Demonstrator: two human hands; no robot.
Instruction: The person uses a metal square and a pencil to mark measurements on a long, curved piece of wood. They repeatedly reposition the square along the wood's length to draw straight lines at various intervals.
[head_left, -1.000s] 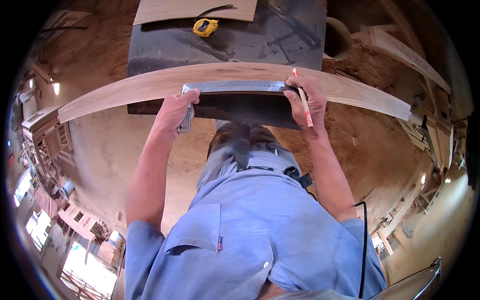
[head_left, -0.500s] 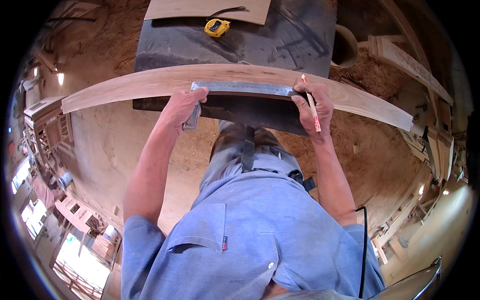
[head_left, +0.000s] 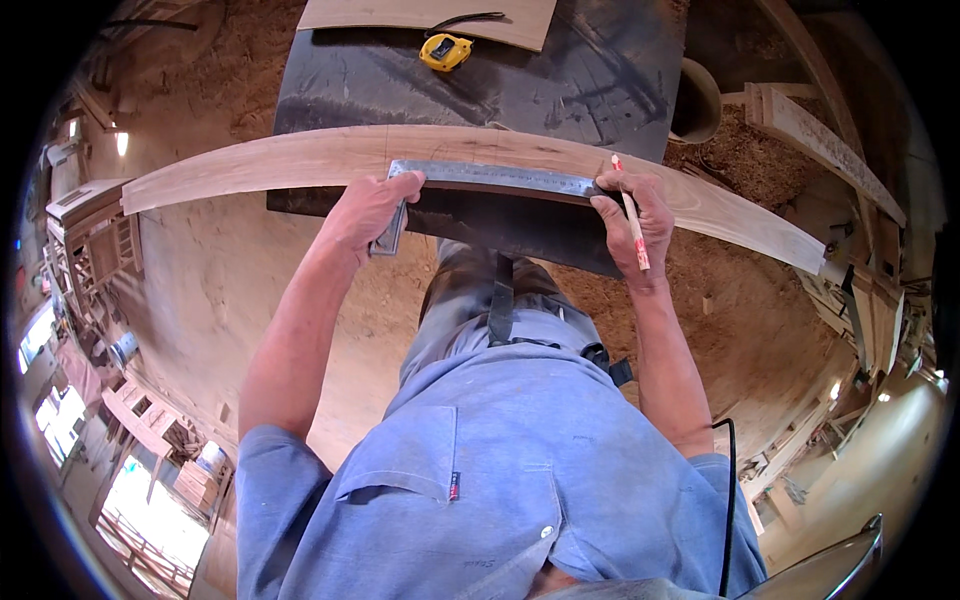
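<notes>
A long pale wooden board (head_left: 270, 165) lies crosswise before me, looking bowed in this view. Along its near edge rests the metal blade of a try square (head_left: 500, 176). My left hand (head_left: 368, 212) is closed around the square's corner, and its stock points down toward me below the fingers. My right hand (head_left: 650, 205) pinches the far end of the blade with thumb and forefinger. In that same hand a red-and-white pencil (head_left: 637, 240) is held, its tip pointing away from me over the board. The palms are hidden.
Under the board stands a dark, scuffed tabletop (head_left: 370, 90). On it are a yellow tape measure (head_left: 446, 52) and a flat wooden sheet (head_left: 430, 14). A round pipe opening (head_left: 697, 100) and sawdust lie to the right. Stacked timber (head_left: 800, 130) and wooden frames (head_left: 95, 240) line the sides.
Both hands and the try square sit slightly farther right along the board. The view has shifted a little too. Each hand keeps its hold.
</notes>
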